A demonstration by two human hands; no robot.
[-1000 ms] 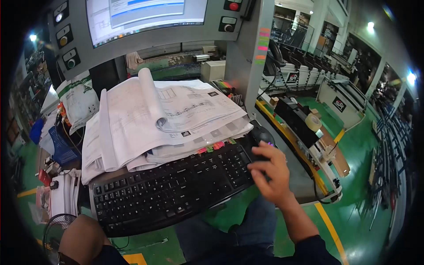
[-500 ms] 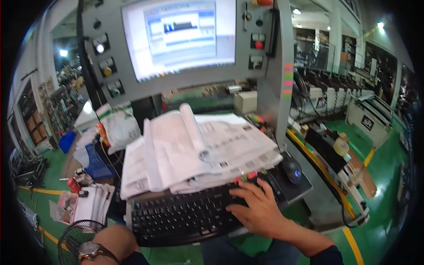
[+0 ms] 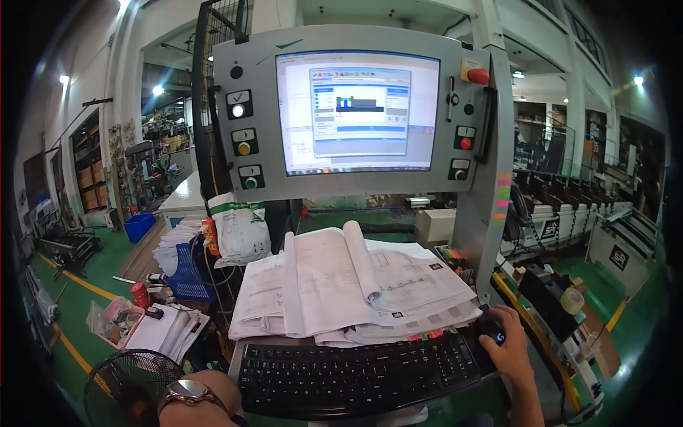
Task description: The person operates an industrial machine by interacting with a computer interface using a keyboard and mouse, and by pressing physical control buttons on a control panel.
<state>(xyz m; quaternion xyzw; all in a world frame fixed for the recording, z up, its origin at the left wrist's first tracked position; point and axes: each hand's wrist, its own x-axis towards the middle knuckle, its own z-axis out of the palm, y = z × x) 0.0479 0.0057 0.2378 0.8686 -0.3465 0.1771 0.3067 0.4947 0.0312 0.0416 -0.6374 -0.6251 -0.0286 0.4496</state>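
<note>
My right hand (image 3: 510, 347) is closed around a black computer mouse (image 3: 491, 327) with a small lit blue logo, on the pad right of the keyboard. The black keyboard (image 3: 356, 377) lies in front of me, below a thick pile of paper drawings (image 3: 398, 285) with curled sheets on top. At the lower left, my left arm is bent and a wristwatch (image 3: 188, 390) shows on it; the fingers of that hand are hidden. Above the papers, a lit monitor (image 3: 359, 114) displays a software window with a small graphic.
The grey control panel (image 3: 331, 186) carries push buttons and a red emergency knob (image 3: 478, 76). To the left are a white bag (image 3: 240, 229), a blue basket (image 3: 191, 276), a pink bin (image 3: 114, 324) and a black fan (image 3: 128, 377). Machinery (image 3: 562, 206) stands at the right.
My right hand has moved right, from above the keyboard's right side onto the mouse. The view has tilted up, showing more of the panel. My left arm stays at the lower left.
</note>
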